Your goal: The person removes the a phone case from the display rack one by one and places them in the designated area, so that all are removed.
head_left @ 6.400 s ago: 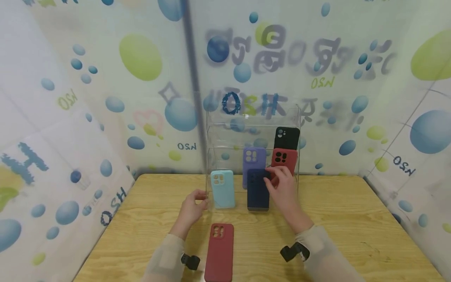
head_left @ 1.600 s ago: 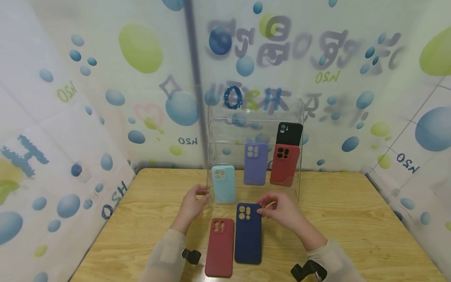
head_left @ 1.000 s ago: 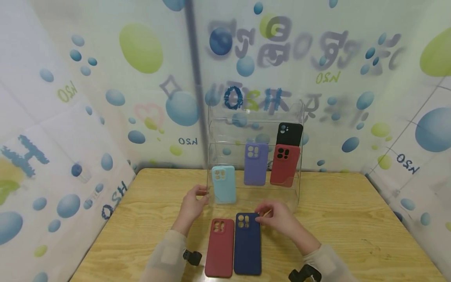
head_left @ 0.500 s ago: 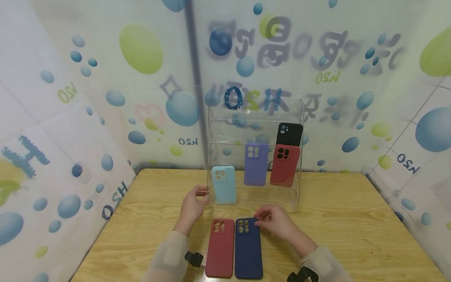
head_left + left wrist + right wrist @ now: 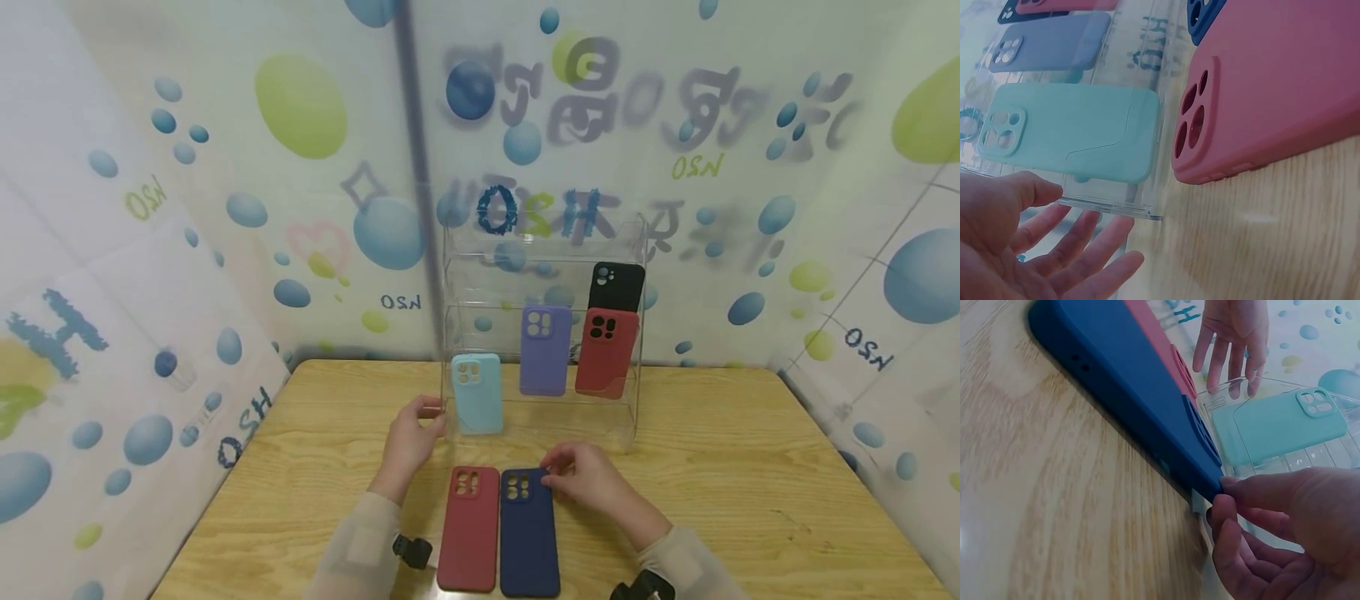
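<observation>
My right hand (image 5: 588, 477) pinches the top right corner of a navy blue phone case (image 5: 528, 533) between thumb and fingertips. That case lies beside a dark red phone case (image 5: 468, 529), their long sides nearly parallel and close together. Fairly straight fingers mark my left hand (image 5: 1054, 244), its fingertips right at the side edge of a clear acrylic display rack (image 5: 480, 287). A light blue phone case (image 5: 1079, 131) stands in the rack's bottom tier near that hand. Higher up in the rack are a purple phone case (image 5: 545, 354), a red phone case (image 5: 607, 358) and a black phone case (image 5: 617, 287).
The wooden table (image 5: 735, 483) carries the rack towards its back edge. Behind it hangs a patterned backdrop (image 5: 315, 192) with blue and green dots, and similar sheets flank both sides. Dark wrist cameras (image 5: 412, 552) sit at both sleeves.
The navy case has left the front of the rack's bottom tier and come down towards me, beside the dark red case. Lately it settled slightly nearer, my right hand following. My left hand stays by the rack.
</observation>
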A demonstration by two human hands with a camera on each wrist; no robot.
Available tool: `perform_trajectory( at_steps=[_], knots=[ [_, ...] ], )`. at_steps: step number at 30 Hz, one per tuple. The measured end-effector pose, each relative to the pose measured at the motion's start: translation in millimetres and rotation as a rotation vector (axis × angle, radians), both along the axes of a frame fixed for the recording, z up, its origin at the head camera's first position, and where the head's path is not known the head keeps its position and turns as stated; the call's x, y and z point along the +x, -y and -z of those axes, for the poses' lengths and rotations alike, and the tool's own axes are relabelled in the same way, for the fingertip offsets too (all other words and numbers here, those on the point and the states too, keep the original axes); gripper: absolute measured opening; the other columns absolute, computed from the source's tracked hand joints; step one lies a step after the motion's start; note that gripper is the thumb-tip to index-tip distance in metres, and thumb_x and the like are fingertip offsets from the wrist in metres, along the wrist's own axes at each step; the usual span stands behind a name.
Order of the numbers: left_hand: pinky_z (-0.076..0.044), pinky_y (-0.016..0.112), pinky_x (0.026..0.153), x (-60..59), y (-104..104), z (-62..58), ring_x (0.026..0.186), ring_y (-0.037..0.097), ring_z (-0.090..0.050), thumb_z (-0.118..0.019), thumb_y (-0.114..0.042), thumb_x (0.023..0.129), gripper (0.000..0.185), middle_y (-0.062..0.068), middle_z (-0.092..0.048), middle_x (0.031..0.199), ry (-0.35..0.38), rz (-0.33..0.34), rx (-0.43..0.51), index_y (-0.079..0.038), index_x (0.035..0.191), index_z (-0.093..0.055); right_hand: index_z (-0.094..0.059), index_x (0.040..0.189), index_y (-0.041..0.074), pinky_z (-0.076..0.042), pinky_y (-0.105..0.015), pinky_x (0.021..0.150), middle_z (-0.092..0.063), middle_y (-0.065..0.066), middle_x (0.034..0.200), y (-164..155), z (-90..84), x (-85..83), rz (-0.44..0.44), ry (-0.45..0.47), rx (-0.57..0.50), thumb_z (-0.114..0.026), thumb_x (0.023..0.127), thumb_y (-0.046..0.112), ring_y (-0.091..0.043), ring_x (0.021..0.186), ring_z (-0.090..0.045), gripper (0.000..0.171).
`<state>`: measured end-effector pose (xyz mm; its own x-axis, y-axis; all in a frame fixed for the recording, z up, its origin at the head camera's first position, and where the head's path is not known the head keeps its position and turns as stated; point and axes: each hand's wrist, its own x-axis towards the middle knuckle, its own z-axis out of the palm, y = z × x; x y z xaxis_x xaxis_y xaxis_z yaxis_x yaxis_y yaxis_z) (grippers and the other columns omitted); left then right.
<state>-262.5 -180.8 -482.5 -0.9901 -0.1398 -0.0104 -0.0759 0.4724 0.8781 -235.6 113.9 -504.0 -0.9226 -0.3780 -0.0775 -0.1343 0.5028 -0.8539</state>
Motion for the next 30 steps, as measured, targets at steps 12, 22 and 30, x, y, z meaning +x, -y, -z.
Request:
perform_trajectory(
  at_steps=[12, 22, 30],
  knots=[
    [-0.052, 0.029, 0.065, -2.4, 2.5, 2.9, 0.092, 0.025, -0.075, -0.063, -0.017, 0.100, 0.028, 0.019, -0.068, 0.125, 0.011, -0.010, 0.009, -0.007, 0.126, -0.066, -0.071, 0.099, 0.004, -0.052, -0.029, 0.054, -0.067, -0.004, 0.080, 4.7, -0.7, 4.3, 0.019, -0.018, 0.054, -0.077, 0.088, 0.001, -0.014, 0.057, -0.063, 0.012],
    [-0.051, 0.028, 0.062, -4.7, 4.1, 3.2, 0.093, 0.028, -0.076, -0.063, -0.015, 0.100, 0.027, 0.021, -0.068, 0.124, 0.000, -0.009, 0.026, -0.006, 0.125, -0.066, -0.072, 0.092, 0.008, -0.048, -0.026, 0.060, -0.065, 0.001, 0.079, 9.4, -3.8, 3.5, 0.004, -0.154, 0.181, -0.080, 0.086, 0.002, -0.012, 0.072, -0.059, 0.012],
    [-0.052, 0.029, 0.065, -5.2, 2.3, 1.9, 0.094, 0.028, -0.075, -0.063, -0.015, 0.099, 0.029, 0.020, -0.068, 0.124, 0.017, -0.001, 0.037, -0.006, 0.127, -0.065, -0.071, 0.090, 0.011, -0.047, -0.027, 0.065, -0.063, 0.005, 0.078, 13.8, -8.0, 3.7, 0.004, -0.211, 0.243, -0.081, 0.084, 0.000, -0.008, 0.072, -0.056, 0.016]
  ],
)
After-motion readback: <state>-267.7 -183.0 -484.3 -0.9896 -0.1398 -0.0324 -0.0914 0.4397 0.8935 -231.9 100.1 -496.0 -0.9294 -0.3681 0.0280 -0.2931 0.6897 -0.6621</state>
